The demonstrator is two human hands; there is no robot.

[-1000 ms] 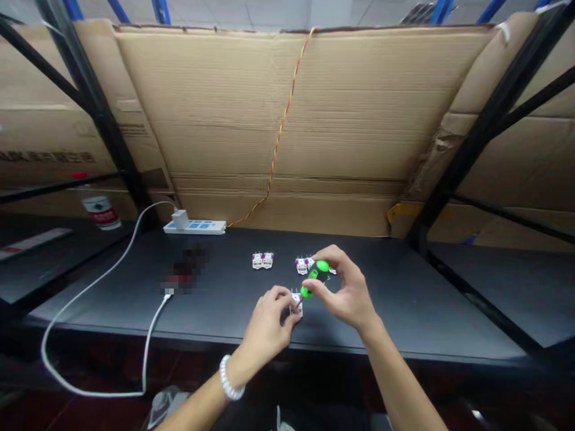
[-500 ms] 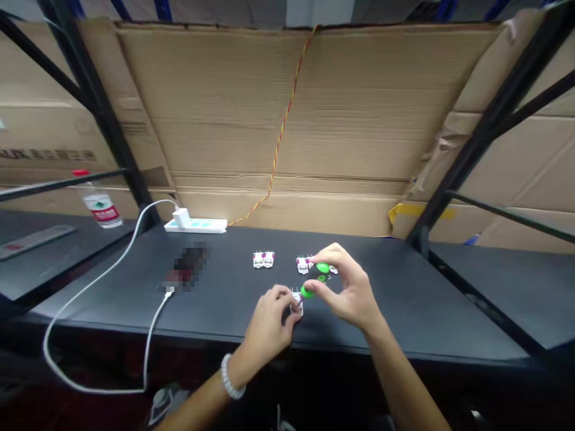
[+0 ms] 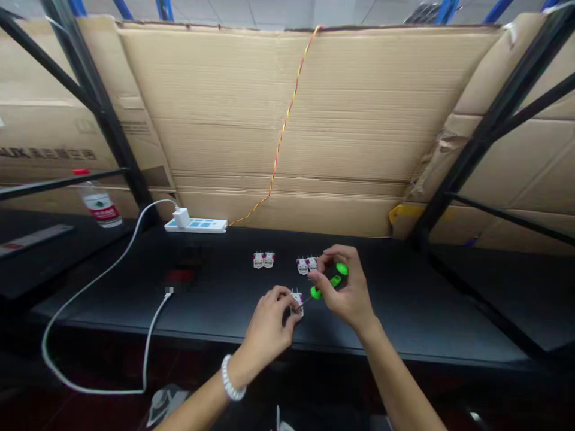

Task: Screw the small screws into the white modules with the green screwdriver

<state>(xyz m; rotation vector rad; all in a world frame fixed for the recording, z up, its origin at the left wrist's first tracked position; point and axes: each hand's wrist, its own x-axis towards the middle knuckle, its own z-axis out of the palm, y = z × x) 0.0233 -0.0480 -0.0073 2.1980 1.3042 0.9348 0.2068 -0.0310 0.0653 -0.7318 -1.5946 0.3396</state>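
Note:
My left hand (image 3: 269, 320) pinches a small white electronic module with metal pins (image 3: 297, 304) against the black table top (image 3: 404, 305). My right hand (image 3: 345, 287) holds a small screwdriver with a green and black handle (image 3: 330, 282) in its fingertips. Its thin shaft slants down-left and ends at or very near that module. Just beyond the hands sits a pair of similar modules with magenta parts (image 3: 306, 264), partly behind my right fingers. Another pair (image 3: 263, 260) stands further left.
A white power strip (image 3: 195, 225) lies at the table's back edge, with a white cable (image 3: 103, 275) looping off the left side. A blurred object (image 3: 179, 275) lies left of the modules. A plastic water bottle (image 3: 97, 203) stands back left. Cardboard sheets (image 3: 287, 120) and black shelf posts surround the table.
The screwdriver has turned in my right fingers, its handle swinging right and its shaft now showing toward the module. My left hand has stayed on the module.

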